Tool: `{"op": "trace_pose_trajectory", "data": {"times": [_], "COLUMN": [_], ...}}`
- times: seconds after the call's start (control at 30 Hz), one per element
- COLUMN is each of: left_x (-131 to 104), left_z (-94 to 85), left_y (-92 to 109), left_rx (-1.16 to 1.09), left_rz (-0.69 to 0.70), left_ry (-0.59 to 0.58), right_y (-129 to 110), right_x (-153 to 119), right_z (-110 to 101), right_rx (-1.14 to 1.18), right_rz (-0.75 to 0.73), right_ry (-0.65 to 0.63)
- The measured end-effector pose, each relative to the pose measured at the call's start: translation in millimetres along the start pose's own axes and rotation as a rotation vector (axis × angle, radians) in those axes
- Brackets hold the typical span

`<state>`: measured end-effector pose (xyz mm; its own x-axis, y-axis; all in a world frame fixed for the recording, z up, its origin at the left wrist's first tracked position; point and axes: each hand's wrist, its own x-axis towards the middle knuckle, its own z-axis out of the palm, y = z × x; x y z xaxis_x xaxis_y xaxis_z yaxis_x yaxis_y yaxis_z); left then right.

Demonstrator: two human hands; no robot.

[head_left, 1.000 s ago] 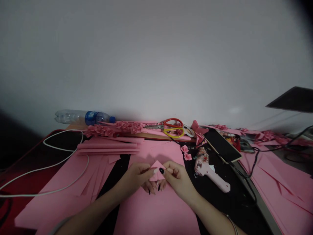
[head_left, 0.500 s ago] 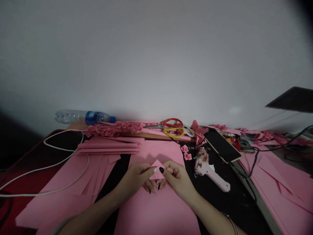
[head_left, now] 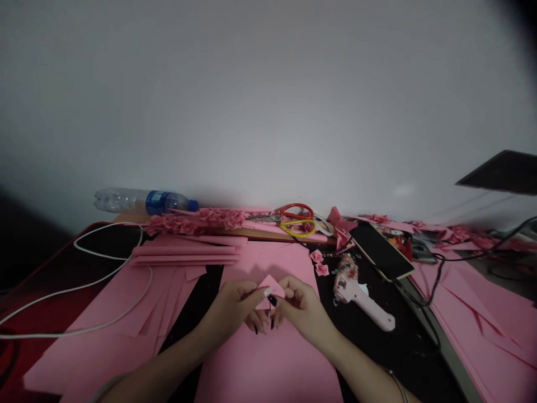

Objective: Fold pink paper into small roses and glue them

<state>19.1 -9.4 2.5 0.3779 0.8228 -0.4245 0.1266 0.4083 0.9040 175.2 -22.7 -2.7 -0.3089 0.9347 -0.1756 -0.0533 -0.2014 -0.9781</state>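
A small folded piece of pink paper (head_left: 269, 282) is held up in front of me, its pointed corner upward. My left hand (head_left: 239, 305) pinches its left side, thumb on the front face. From the other side my right hand (head_left: 300, 305) grips it, with the dark-nailed thumb pressed low on the front near the middle. Fingers of both hands curl behind and below the paper, partly hidden by it. Beneath the hands lies a large pink sheet (head_left: 268, 364).
Right of my hands lie a pink glue gun (head_left: 363, 302), two paper roses (head_left: 319, 263) and a phone (head_left: 381, 249). Scissors (head_left: 297, 219) and a plastic bottle (head_left: 145, 200) are at the back. Pink sheets (head_left: 100, 313) and a white cable (head_left: 84, 288) lie left.
My right thumb has slid slightly down and left across the paper's front. Both hands keep their hold, and the other things look the same.
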Motion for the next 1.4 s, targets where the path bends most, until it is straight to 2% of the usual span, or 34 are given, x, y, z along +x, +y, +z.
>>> {"op": "trace_pose_trajectory", "data": {"times": [0.5,0.73,1.03,1.23,1.4], "left_x": [-1,3,4,5,5], "left_z": [-0.6,-10.2,-17.5,-20.1,-20.0], "left_y": [-2,-1,-4,-5,-6], "left_rx": [0.035,-0.017,-0.019,0.030,0.055], "left_rz": [0.040,0.040,0.002,0.065,0.105], "left_ry": [-0.013,-0.166,-0.249,-0.259,-0.227], "right_y": [5,3,2,4,7], "right_x": [1,2,4,3,2], "right_z": [-2,-6,-9,-12,-13], "right_rx": [0.024,0.038,0.038,0.018,0.014], "right_rz": [0.014,0.036,0.050,-0.040,-0.055], "right_ry": [-0.062,-0.038,-0.040,-0.114,-0.134]}}
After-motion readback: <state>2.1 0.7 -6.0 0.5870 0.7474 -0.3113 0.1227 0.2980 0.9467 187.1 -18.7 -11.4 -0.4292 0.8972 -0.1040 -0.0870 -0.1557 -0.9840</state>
